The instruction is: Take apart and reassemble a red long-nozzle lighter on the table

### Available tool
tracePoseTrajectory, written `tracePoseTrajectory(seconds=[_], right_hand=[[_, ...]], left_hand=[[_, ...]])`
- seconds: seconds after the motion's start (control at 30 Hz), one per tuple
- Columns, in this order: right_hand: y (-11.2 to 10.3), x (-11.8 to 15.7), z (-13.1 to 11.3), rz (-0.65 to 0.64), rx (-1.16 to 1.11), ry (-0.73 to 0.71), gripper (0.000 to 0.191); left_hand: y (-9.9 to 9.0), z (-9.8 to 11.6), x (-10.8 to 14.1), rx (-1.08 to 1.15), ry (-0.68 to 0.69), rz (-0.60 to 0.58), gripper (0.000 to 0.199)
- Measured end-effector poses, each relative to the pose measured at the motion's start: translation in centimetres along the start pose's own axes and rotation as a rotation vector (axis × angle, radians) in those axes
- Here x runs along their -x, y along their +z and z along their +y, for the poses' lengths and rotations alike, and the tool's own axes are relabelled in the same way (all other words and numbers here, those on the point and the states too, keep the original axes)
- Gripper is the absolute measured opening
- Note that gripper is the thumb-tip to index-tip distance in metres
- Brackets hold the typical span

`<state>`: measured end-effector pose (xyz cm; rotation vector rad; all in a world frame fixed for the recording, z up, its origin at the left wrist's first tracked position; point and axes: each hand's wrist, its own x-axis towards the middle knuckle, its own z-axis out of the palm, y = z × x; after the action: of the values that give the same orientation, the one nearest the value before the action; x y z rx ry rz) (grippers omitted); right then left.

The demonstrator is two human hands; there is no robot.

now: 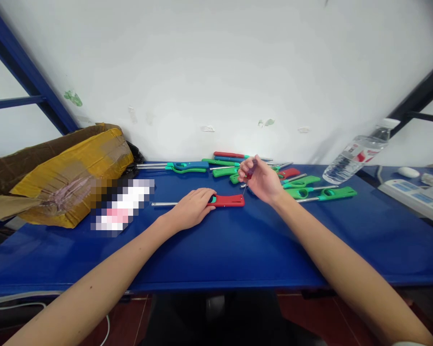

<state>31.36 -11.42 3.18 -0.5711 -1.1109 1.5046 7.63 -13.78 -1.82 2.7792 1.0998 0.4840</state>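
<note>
A red long-nosed gas lighter (pixel 231 200) lies flat on the blue table, its metal tube pointing left. My left hand (pixel 192 209) is wrapped over its middle and presses it down, hiding part of the body and trigger. In my right hand (pixel 261 180) is a small screwdriver (pixel 251 170) with a dark reddish handle. Its thin shaft slants down to the right end of the red lighter. Behind my right hand lie several green lighters (pixel 337 193) and a few red and blue ones. A blue lighter (pixel 190 166) rests farther back on the left.
A cardboard box (pixel 75 178) wrapped in yellow tape stands at the left, beside a blurred-out white patch (pixel 128 204). On the right are a tilted water bottle (pixel 359 154) and a white power strip (pixel 414 194). The white wall (pixel 216 77) closes off the table's back edge.
</note>
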Motion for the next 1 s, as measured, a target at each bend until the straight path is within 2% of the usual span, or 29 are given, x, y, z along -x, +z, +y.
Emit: tracePoseTrajectory(seconds=[0.1,0.3,0.47,0.67,0.9,1.0], right_hand=[[0.06,-0.15,0.19,0.01,0.003,0.001,0.045],[0.18,0.13,0.28,0.0,-0.073,0.039,0.045],[-0.28,-0.06,0.4,-0.03,-0.084,0.03,0.034],[-0.27,-0.29,0.31,0.003,-0.052,0.012,0.052],[-0.12,0.04,-0.03,0.046,-0.085,0.038,0.035],[-0.51,-0.35,0.17,0.074,-0.055,-0.003,0.041]], left_hand=[[0.16,-0.17,0.02,-0.001,0.003,0.013,0.037],[0.31,-0.29,-0.03,-0.024,0.013,0.009,0.037],[0.29,-0.28,-0.01,-0.032,0.011,0.009,0.036],[0.21,-0.24,-0.01,-0.033,0.005,0.0,0.036],[0.18,-0.09,-0.06,-0.053,-0.002,-0.02,0.038],[0.18,-0.08,-0.05,-0.054,-0.006,-0.019,0.038]])
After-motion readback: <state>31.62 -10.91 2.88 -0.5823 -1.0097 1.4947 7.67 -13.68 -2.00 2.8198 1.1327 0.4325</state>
